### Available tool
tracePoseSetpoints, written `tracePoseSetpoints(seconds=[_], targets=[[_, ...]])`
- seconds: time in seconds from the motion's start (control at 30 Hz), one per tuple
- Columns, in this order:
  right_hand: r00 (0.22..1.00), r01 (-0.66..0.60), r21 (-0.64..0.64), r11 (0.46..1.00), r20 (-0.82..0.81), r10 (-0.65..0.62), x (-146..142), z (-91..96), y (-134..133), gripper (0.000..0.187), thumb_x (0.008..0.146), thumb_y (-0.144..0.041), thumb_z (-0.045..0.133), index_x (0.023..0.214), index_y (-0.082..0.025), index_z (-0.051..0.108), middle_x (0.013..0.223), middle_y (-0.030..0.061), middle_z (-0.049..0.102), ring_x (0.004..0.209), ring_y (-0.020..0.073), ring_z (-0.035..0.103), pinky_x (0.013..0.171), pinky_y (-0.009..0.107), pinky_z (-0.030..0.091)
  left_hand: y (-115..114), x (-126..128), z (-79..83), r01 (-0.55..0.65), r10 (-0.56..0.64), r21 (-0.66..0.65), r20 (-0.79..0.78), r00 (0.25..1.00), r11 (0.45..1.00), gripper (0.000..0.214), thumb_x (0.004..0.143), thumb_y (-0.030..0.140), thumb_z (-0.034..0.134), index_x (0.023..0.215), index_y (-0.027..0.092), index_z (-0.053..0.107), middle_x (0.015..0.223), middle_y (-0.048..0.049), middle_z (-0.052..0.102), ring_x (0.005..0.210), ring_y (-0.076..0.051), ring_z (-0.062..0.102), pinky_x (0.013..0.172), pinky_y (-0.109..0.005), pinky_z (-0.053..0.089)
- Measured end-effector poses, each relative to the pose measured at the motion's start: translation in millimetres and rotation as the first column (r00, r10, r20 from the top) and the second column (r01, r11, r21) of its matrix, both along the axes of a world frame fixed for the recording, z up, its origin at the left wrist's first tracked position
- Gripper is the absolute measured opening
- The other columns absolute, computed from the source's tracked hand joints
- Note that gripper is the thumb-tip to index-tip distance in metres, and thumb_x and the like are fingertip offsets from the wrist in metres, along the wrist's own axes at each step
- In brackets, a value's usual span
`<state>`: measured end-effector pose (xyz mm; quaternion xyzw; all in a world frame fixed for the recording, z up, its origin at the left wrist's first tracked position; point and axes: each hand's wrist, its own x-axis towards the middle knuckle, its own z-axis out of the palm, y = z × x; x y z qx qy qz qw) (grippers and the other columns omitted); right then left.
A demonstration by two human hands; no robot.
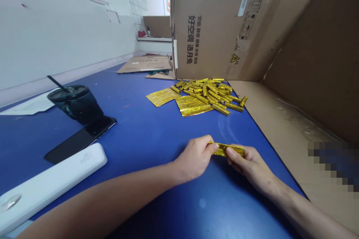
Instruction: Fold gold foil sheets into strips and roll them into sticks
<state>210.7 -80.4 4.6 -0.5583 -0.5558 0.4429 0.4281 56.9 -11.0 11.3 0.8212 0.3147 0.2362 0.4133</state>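
My left hand (195, 158) and my right hand (248, 164) both pinch one strip of gold foil paper (223, 149), rolled or folded lengthwise, just above the blue table (146, 134). The left fingers grip its left end, the right fingers its right end. Farther back lies a pile of several finished gold foil rolls (214, 95). Beside the pile are flat gold foil sheets (179, 101), spread on the table.
A dark lidded cup with a straw (75, 102) stands at left, beside a black phone (81, 138) and a white oblong case (47, 185). A large cardboard box (224, 26) and cardboard panels (308, 82) wall off the back and right. Flat cardboard (146, 64) lies far back.
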Motion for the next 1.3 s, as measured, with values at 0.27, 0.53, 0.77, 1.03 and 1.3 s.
tracePoseSetpoints(seconds=[0.27,0.53,0.77,1.03,1.3], targets=[[0.996,0.081,-0.026,0.996,0.044,-0.080,1,2.1,-1,0.046,0.081,-0.054,0.032,0.054,-0.018,0.040,0.045,-0.0067,0.027,0.041,0.0072,0.020,0.039,0.022,0.014,14,-2,1.9,0.040,-0.041,0.012,0.030,0.999,0.999,0.025,0.083,0.029,0.036,0.061,0.017,0.038,0.050,0.0065,0.038,0.047,-0.007,0.034,0.046,-0.019,0.025],[0.957,0.282,0.063,0.957,-0.086,-0.276,-4,-1.0,0,0.043,0.075,-0.054,0.044,0.052,-0.019,0.039,0.044,-0.0068,0.028,0.040,0.0069,0.020,0.037,0.022,0.015,12,5,0.4,0.102,0.103,-0.533,0.340,0.935,0.840,0.031,0.076,0.047,0.045,0.072,0.016,0.041,0.053,0.0036,0.049,0.040,-0.007,0.042,0.038,-0.018,0.029],[0.974,0.184,0.109,0.977,-0.156,-0.166,-27,-0.4,-6,0.038,0.079,-0.048,0.043,0.057,-0.017,0.048,0.049,-0.0033,0.040,0.042,0.0075,0.025,0.038,0.022,0.018,-20,17,5.5,0.265,0.222,-0.730,0.496,0.839,0.630,0.025,0.063,0.031,0.065,0.069,0.009,0.054,0.056,0.0008,0.048,0.045,-0.004,0.040,0.042,-0.017,0.031],[0.972,0.198,0.044,0.979,-0.135,-0.191,-19,-3.3,-8,0.039,0.078,-0.049,0.044,0.055,-0.017,0.046,0.044,-0.0064,0.030,0.041,0.0065,0.022,0.038,0.022,0.016,-4,11,6.0,0.173,0.304,-0.755,0.448,0.841,0.632,0.019,0.059,0.021,0.067,0.065,0.010,0.053,0.052,0.0017,0.051,0.040,-0.005,0.043,0.037,-0.017,0.031],[0.962,0.221,-0.016,0.975,-0.158,-0.221,-14,-3.8,-5,0.040,0.077,-0.050,0.044,0.054,-0.017,0.046,0.040,-0.0071,0.031,0.037,0.0056,0.022,0.036,0.021,0.015,16,4,6.9,0.090,0.298,-0.683,0.429,0.853,0.725,0.012,0.068,0.019,0.058,0.067,0.012,0.048,0.052,0.0009,0.054,0.041,-0.007,0.049,0.037,-0.016,0.035]])
